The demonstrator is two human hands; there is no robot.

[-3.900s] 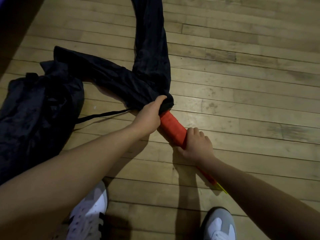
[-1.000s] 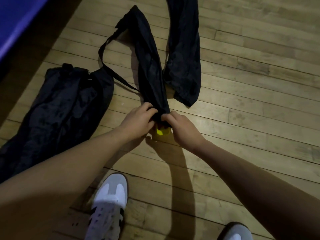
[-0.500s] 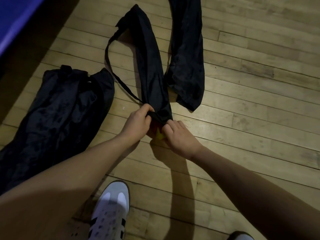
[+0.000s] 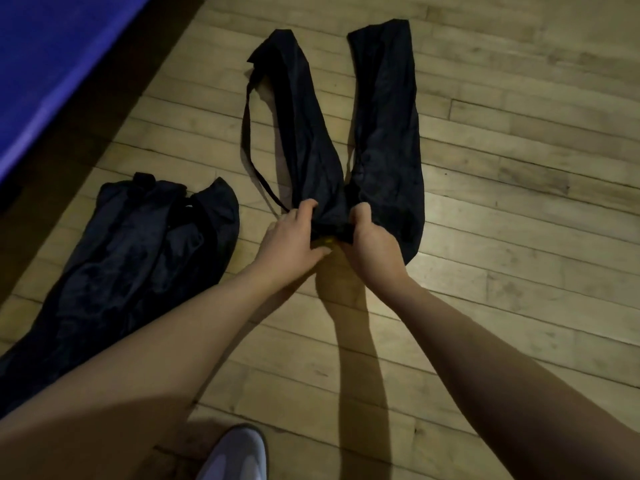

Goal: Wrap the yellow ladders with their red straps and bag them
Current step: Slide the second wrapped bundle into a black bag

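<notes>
Both hands, left hand (image 4: 294,233) and right hand (image 4: 369,239), pinched the bag (image 4: 311,147) mouth; closing it evenly over the yellow ladder (image 4: 327,241) was advisable.

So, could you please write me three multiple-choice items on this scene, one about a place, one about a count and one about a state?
1. Where does the bulky black bag lie?
A. left of both hands
B. right of both hands
C. on the blue mat

2. How many long slim black bags lie ahead on the floor?
A. one
B. two
C. four

3. What are the left hand and right hand doing?
A. hanging idle
B. pressing flat on the boards
C. gripping the mouth of the held slim bag

Key: 1 A, it lies on the boards beside the left arm. 2 B, the held one and the second slim bag. 3 C, fingers curl round the cloth, a bit of yellow ladder showing between them.
</notes>
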